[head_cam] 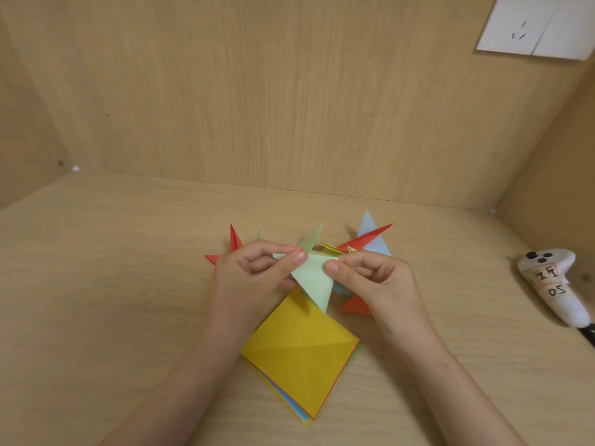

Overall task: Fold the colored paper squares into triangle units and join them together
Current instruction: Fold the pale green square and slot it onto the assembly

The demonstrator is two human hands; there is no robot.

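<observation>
Hanging between your two hands, the pale green triangle unit [314,278] has its wide edge up at your fingertips and its sharp tip pointing near, toward you. It is above the far corner of the stack of paper squares [299,358], which lies on the wooden desk [112,284] with a yellow sheet on top.

Just behind your hands, on the far side, stand the folded units [367,239]: red points at the left, a green spike in the middle, and a long red point against a light blue one at the right. An orange point [355,305] shows beside your right wrist. Your hands hide the middle of this group, so how the pieces join cannot be told. A white controller [553,284] lies well apart at the right.

Your left hand [248,275] pinches the left corner of the unit between thumb and forefinger, the other fingers curled in. Your right hand [370,275] pinches the right corner in the same way
</observation>
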